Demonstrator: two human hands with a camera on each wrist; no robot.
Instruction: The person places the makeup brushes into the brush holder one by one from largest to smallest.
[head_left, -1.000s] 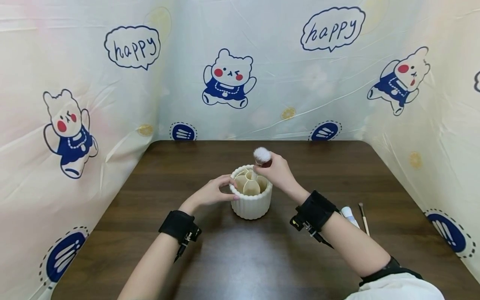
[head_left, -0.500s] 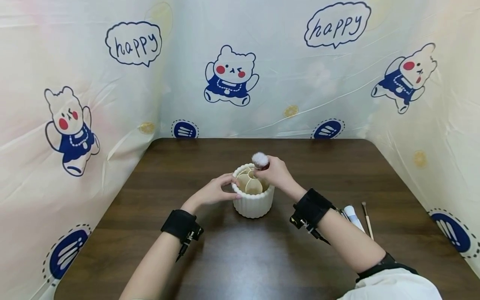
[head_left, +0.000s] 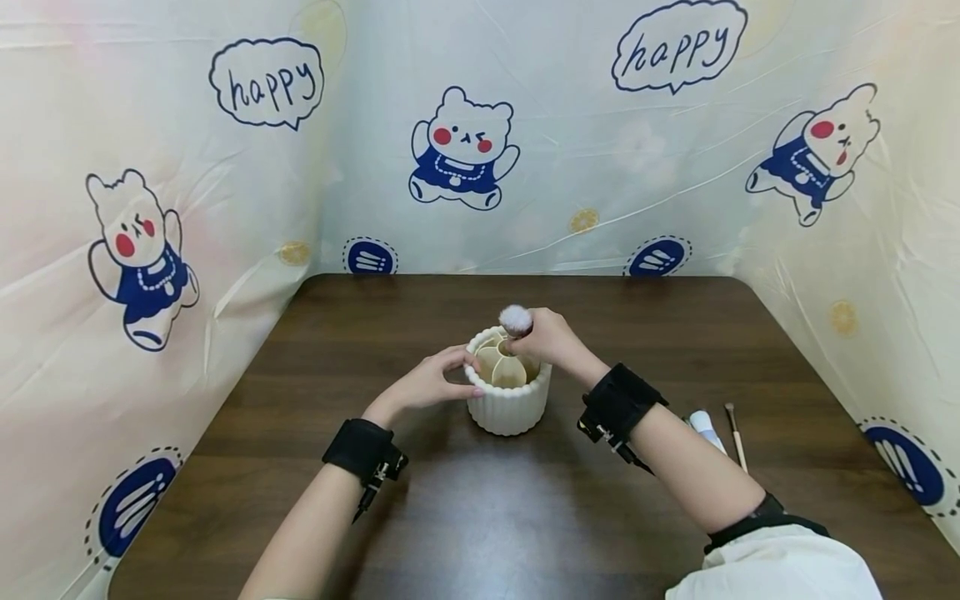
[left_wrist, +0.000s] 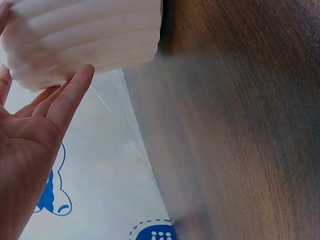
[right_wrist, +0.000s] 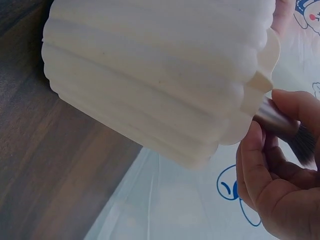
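Note:
A white ribbed makeup brush holder (head_left: pixel 508 412) with inner compartments stands upright on the table. My left hand (head_left: pixel 431 383) grips its left side, thumb on the near wall and fingers at the rim. In the left wrist view the fingers (left_wrist: pixel 70 100) lie against the ribbed wall. A makeup brush (head_left: pixel 516 319) with a fluffy pale head points bristles up over the holder. My right hand (head_left: pixel 558 340) pinches it just below the bristles. The right wrist view shows its shiny ferrule (right_wrist: pixel 275 117) between thumb and fingers at the scalloped rim. The handle is hidden inside the holder.
On the dark wooden table (head_left: pixel 487 517), right of the right forearm, lie a white and pale-blue object (head_left: pixel 705 429), partly hidden by the arm, and a thin brush (head_left: pixel 736 437). A printed curtain (head_left: pixel 465 242) surrounds the table's back and sides.
My right hand has lowered the brush further into the holder, so its head sits closer to the rim. The left hand keeps its grip on the holder.

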